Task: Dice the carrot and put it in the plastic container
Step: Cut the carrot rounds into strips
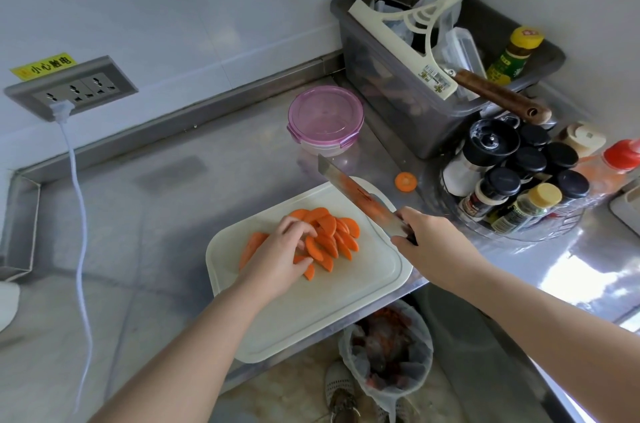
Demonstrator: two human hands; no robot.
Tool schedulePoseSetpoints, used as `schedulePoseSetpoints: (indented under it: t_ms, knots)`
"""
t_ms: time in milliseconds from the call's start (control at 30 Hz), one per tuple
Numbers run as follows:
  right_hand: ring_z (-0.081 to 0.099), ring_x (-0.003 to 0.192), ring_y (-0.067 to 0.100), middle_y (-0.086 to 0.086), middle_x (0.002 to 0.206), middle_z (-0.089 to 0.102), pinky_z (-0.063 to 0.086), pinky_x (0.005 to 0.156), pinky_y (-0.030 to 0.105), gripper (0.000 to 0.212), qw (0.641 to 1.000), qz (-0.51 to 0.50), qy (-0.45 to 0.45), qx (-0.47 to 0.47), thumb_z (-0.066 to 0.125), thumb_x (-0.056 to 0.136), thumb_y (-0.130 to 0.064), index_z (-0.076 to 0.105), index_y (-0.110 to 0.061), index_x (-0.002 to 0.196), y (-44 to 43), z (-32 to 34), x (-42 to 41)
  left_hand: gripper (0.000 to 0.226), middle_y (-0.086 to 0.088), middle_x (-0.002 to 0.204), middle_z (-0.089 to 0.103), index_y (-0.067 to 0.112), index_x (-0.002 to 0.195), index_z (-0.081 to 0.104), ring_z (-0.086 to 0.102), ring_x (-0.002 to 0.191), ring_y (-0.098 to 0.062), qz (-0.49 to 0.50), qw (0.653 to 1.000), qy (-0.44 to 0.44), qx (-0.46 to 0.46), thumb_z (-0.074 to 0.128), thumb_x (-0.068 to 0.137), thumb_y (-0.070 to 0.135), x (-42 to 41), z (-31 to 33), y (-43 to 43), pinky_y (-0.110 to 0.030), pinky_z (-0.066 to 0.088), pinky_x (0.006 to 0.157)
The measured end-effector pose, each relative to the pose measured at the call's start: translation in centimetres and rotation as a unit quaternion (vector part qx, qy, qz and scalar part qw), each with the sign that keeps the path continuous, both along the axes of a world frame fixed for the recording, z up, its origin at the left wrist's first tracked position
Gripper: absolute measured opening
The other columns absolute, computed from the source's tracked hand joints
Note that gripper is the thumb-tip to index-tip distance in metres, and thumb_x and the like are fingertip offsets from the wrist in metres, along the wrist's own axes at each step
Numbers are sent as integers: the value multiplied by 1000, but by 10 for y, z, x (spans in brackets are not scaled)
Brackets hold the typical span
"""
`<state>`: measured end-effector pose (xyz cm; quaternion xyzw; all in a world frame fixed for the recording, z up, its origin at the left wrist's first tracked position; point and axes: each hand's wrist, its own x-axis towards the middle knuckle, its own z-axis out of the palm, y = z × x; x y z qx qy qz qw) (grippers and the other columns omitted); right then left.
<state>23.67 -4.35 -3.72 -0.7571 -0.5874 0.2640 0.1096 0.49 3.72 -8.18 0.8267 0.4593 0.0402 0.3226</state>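
Left hand (280,249) palm-down on the carrot slices (341,232), fingers curled, thumb and fingertips pinching the near-left slices together; forearm reaching in from the near left. Right hand (426,235) wrapped round the handle of the knife (360,201), thumb against the blade's base, forearm coming in from the near right.

Knife lifted above the board, long axis from near right to far left, tip aimed toward the container (325,118), orange reflected on the blade. Half-moon slices overlapping in a loose row on the far half of the white cutting board (311,318), row running roughly far to near. Longer uncut carrot piece (251,246) just left of the left hand, partly hidden under it, pointing far-right to near-left. Single round carrot end (406,181) flat on the steel counter (156,215), right of the blade.

Round container upright on the counter beyond the board, pink lid clipped on, well apart from the slices. Grey bin (398,83) at far right, spice jars (519,180) near it. Wall socket (71,87) at far left, white cable (81,215) hanging from it. Lined waste basket (388,353) on the floor below the counter edge.
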Motion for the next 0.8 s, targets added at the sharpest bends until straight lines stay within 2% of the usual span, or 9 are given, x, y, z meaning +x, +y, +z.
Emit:
schedulePoseSetpoints:
  t_ms: [67,167,267,333,400,500,600,700,800]
  knots:
    - [46,61,10,-13,67,46,33,51,22,16,1000,0,2,-3,53,95,-21,53,-16,110,0,0,-1,28,12,113,46,17,103,60,58,90,-6,-41,999,23,16,63,82,-1,-2,-3,0,-24,44,87]
    - [49,64,15,-11,69,49,39,56,28,17,1000,1,7,-8,53,95,-21,54,-17,111,1,1,-2,25,15,120,46,20,107,60,59,95,-10,-68,993,75,53,57,87,5,-1,-6,1,-17,32,78]
    - [48,64,14,-12,68,48,38,56,28,17,1000,1,5,-6,53,94,-21,54,-18,111,1,1,-2,16,8,113,56,18,100,65,61,94,-17,-47,995,62,69,58,89,9,5,-6,9,-28,43,79]
    - [46,61,10,-12,66,46,36,53,26,15,1000,-1,5,-2,53,94,-21,53,-17,108,2,1,1,15,4,109,59,17,100,67,61,96,-19,-30,995,56,80,60,89,10,7,-4,16,-29,45,78]
    - [42,58,6,-11,65,45,34,52,23,11,1000,-2,9,-1,53,94,-20,52,-17,104,1,2,2,19,2,111,56,13,106,65,60,95,-19,-10,995,55,81,61,88,7,9,-1,21,-26,42,78]
    - [41,56,5,-10,64,45,32,50,22,7,1000,2,14,-3,53,94,-19,47,-20,98,1,3,3,15,-3,107,53,10,99,61,62,86,-26,28,994,45,95,65,85,6,8,1,21,-39,48,77]
    - [41,55,4,-11,63,44,30,49,21,6,1000,4,15,-3,53,94,-19,49,-19,99,1,2,3,6,4,98,61,17,88,66,63,85,-21,-17,995,63,75,69,83,16,6,-2,15,-38,51,76]
    - [41,56,4,-12,64,45,29,49,21,11,1000,3,11,0,52,94,-19,52,-17,105,1,1,4,18,15,110,61,26,101,69,62,97,-11,-40,993,95,52,70,83,31,8,0,7,-30,49,84]
    - [42,57,4,-13,65,45,30,50,21,15,1000,3,12,-1,53,94,-19,54,-16,109,1,-1,4,31,15,122,52,30,113,64,56,109,-12,-50,985,149,76,66,84,42,17,3,3,-26,40,85]
